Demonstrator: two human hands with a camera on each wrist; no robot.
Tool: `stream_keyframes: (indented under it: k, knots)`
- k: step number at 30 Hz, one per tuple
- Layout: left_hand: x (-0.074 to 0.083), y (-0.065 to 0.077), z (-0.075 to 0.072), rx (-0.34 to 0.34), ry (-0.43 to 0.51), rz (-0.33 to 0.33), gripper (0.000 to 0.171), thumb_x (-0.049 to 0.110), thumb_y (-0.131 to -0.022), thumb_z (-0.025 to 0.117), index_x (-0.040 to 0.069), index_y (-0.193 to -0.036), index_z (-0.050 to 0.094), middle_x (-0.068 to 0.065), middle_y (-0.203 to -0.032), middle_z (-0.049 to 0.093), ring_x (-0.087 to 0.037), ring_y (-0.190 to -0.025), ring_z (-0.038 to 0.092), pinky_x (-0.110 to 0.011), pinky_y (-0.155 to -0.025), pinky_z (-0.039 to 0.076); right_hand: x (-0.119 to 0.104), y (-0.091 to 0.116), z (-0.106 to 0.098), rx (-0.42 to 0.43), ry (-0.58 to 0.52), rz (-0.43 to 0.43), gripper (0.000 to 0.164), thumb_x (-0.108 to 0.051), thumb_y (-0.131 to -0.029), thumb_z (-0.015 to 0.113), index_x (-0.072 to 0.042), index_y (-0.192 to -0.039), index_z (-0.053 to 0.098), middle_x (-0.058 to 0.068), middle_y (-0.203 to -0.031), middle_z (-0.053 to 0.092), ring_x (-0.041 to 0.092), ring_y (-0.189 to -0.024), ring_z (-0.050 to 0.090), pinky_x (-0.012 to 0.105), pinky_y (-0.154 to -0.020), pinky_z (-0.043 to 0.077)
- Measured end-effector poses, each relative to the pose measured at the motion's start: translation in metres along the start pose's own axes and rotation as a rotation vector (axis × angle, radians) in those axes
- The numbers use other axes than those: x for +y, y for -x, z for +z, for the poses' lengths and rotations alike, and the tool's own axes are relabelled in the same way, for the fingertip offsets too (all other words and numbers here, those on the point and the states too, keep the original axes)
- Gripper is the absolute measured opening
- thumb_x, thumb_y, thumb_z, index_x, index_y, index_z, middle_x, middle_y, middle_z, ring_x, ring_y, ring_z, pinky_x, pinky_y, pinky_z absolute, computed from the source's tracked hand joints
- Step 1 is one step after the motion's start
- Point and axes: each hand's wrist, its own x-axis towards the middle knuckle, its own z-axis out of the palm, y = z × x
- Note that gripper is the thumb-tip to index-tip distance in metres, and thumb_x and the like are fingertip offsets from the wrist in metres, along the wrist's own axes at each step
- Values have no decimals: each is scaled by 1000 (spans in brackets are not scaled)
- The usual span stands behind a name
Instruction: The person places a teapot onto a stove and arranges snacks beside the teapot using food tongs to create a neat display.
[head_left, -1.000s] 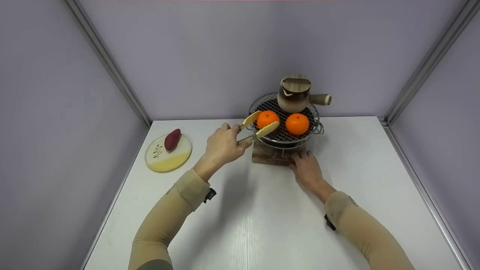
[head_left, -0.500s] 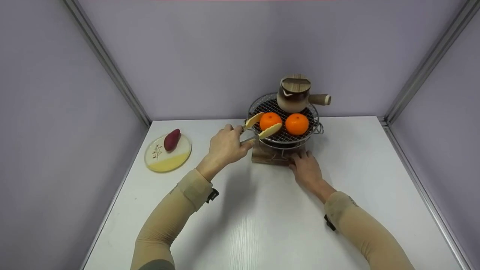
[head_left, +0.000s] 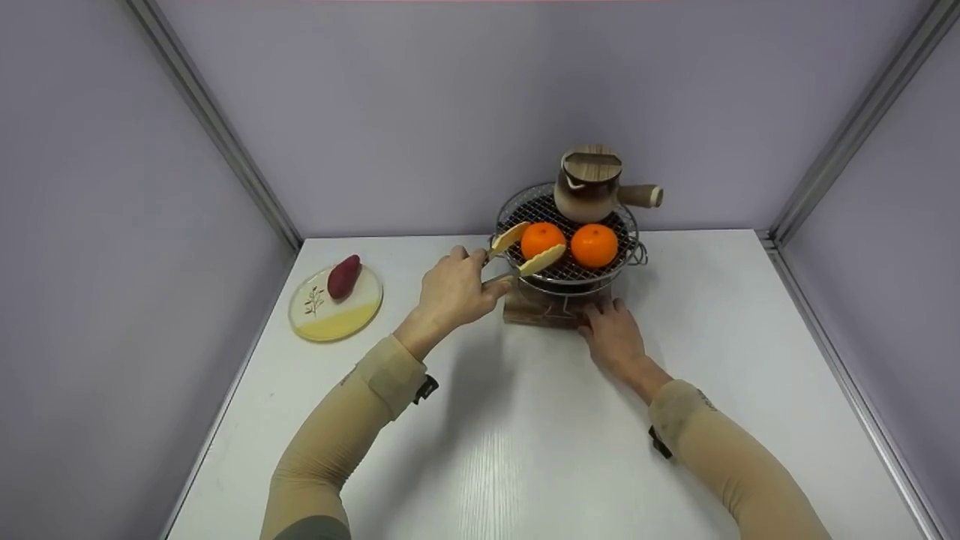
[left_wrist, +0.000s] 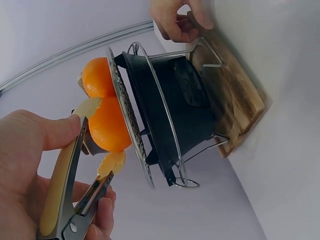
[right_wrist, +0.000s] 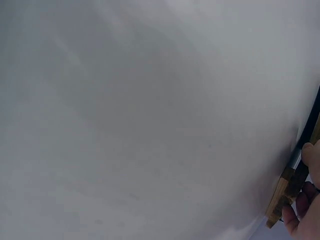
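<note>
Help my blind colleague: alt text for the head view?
A left hand holds yellow-tipped metal tongs around a round orange fruit on a circular wire grill, beside a matching fruit and brown lidded pot; the right hand grips the wooden base. At left, a red oblong vegetable lies on a round cream-yellow plate.

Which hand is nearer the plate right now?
Left: the left hand, holding tongs, is to the right of the plate; the right hand is farther right, gripping the board.
</note>
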Motion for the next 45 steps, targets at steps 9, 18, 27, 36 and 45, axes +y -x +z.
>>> stream_keyframes:
  k: [9,18,27,36,45]
  knots:
    - [-1,1,1,11,7,-3,63,55,-102,77,6,-140,71,-20,-120,72,-40,-103,74,-60,-84,64,0,-1,1,10,0,-3,37,-21,-106,78,-3,-136,68,26,-142,63,46,-119,60,60,-102,54]
    - [0,2,-1,5,12,-15,64,58,-102,75,7,-142,70,-20,-122,71,-40,-102,74,-60,-84,64,0,-1,3,1,7,3,36,-21,-106,78,-1,-135,68,26,-140,64,47,-120,60,61,-102,54]
    - [-1,3,-3,19,7,-11,65,59,-100,76,7,-140,71,-18,-120,70,-39,-101,73,-59,-83,64,1,-1,2,1,7,1,38,-22,-106,78,-2,-137,67,27,-144,61,47,-118,59,62,-101,54]
    - [-3,5,-5,18,28,-31,68,59,-98,79,9,-142,69,-17,-120,69,-38,-101,73,-58,-83,63,0,-1,1,-17,7,10,39,-22,-107,77,-3,-140,67,26,-146,61,47,-119,61,61,-101,56]
    - [-9,9,-5,17,29,-41,74,60,-100,76,9,-153,65,-18,-126,70,-39,-104,73,-58,-84,63,3,-2,5,34,29,-18,36,-19,-103,81,-3,-134,69,27,-136,66,50,-115,62,62,-98,56]
